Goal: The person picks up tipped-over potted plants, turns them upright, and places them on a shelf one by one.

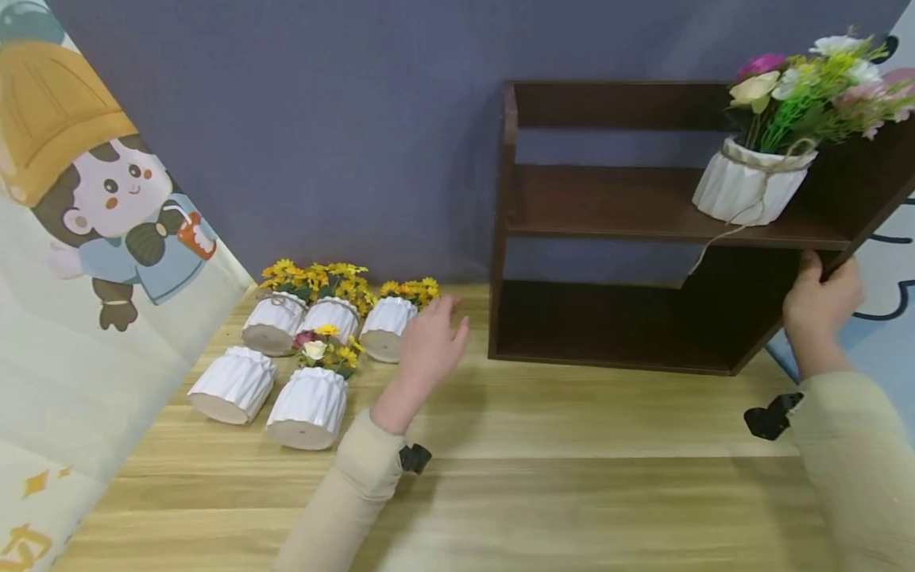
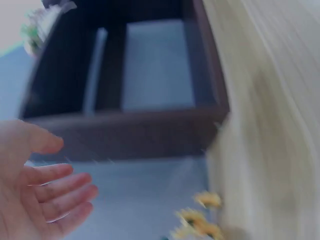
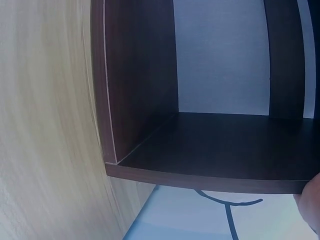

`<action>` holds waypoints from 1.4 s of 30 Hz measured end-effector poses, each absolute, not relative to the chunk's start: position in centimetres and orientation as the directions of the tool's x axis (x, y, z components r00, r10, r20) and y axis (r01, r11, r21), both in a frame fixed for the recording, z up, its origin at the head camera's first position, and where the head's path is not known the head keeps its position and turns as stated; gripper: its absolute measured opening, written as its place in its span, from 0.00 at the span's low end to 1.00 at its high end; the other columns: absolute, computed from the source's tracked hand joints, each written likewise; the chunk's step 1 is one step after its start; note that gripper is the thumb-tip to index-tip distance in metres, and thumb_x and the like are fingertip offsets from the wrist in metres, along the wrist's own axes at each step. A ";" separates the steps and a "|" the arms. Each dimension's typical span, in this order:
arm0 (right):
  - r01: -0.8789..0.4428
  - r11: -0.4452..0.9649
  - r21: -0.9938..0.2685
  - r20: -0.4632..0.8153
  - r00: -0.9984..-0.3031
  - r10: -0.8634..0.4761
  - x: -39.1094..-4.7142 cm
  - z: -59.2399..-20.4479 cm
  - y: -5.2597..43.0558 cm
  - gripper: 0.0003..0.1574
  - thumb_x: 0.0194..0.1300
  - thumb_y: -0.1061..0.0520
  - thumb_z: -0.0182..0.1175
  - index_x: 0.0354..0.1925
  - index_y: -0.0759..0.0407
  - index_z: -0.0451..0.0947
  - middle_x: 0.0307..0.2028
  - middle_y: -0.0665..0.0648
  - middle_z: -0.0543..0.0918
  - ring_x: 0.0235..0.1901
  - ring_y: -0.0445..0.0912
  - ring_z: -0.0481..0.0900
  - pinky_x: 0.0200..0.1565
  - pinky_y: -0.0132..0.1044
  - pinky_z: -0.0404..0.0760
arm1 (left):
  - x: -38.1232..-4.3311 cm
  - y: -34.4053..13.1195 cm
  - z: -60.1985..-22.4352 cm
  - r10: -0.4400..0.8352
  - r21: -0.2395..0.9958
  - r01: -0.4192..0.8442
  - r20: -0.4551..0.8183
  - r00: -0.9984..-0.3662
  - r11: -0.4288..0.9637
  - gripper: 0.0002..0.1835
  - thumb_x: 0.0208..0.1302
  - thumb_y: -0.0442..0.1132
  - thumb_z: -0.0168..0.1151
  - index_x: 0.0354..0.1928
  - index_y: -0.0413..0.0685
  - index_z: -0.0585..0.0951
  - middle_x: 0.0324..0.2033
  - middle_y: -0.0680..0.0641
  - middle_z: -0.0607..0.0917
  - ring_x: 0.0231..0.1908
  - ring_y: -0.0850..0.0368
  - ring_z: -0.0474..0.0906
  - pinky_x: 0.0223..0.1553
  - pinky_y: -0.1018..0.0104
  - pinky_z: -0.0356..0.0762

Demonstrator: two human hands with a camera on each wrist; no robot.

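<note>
My right hand [image 1: 822,310] grips the right side panel of a dark brown two-tier shelf [image 1: 608,202], thumb on the inner face just below the upper board. In the right wrist view only a bit of that hand [image 3: 311,202] shows at the panel's edge. On the upper board, at the right end, stands a white pleated pot of mixed flowers [image 1: 754,187] tied with twine. My left hand [image 1: 429,342] is held with relaxed fingers between the shelf and a white pot of yellow flowers [image 1: 386,326], which it partly overlaps. The left wrist view shows its palm [image 2: 20,200] holding nothing.
Left on the wooden table [image 1: 572,492] lie several more white pots, tipped with their bases toward me: two with yellow flowers [image 1: 275,318], one with mixed flowers [image 1: 307,409], and one with no flowers visible [image 1: 234,385]. A grey-blue wall [image 1: 357,143] rises behind.
</note>
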State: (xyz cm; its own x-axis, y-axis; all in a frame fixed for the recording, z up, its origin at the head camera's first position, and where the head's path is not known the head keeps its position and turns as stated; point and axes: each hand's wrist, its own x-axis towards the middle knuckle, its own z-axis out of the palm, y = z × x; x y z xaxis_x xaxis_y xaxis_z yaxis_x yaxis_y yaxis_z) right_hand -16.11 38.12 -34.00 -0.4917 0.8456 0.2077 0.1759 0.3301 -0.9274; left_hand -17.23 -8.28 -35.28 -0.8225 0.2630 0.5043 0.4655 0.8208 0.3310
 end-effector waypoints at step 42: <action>0.150 0.394 -0.907 0.285 -0.471 0.835 -16.2 -34.6 38.1 0.21 0.67 0.43 0.44 0.57 0.37 0.68 0.55 0.40 0.72 0.57 0.35 0.63 0.63 0.34 0.57 | -26.1 -11.8 -40.8 -0.165 0.102 -0.143 0.254 -0.953 0.984 0.48 0.51 0.68 0.55 0.60 0.34 0.61 0.55 0.32 0.67 0.55 0.36 0.64 0.54 0.45 0.64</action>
State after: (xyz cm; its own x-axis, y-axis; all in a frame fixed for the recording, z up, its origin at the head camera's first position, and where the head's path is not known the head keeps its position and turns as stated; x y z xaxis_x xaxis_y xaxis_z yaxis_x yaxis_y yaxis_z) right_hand -16.22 38.09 -34.60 -0.4714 0.8347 0.2845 0.1500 0.3938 -0.9069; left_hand -26.06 -11.77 -40.80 -0.9529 -0.1649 0.2544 -0.1432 0.9845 0.1016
